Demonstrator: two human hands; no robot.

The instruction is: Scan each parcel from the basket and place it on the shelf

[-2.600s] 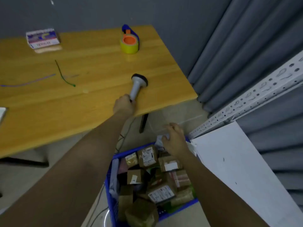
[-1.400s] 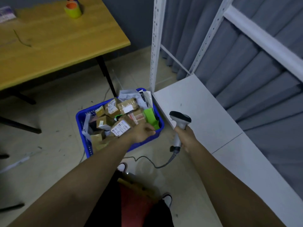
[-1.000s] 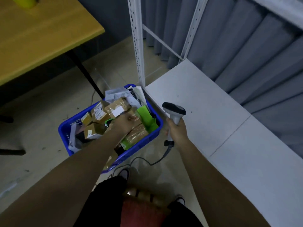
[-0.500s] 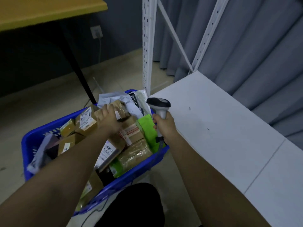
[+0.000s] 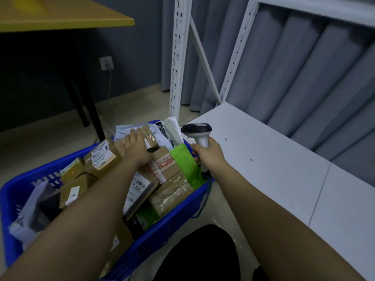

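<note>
A white metal shelf unit with perforated uprights fills the right side, its low white board bare in front of grey curtains. A yellow-topped wooden table with black legs stands at the upper left, above a white wall socket on the dark wall. On the pale floor just beside the shelf's front upright sits a blue plastic basket, heaped with parcels. Among them are a brown cardboard box with a white label, a tape-wrapped brown box with red print, a bright green plastic mailer against the basket's right wall, and white and grey poly bags at the far end. The left hand reaches into the far part of the basket, fingers curled over a small brown taped parcel lying on the grey bags. The right hand is wrapped round the grip of a grey handheld barcode scanner with a black head, held upright above the basket's right rim, near the shelf board; its dark cable hangs down outside the basket.
</note>
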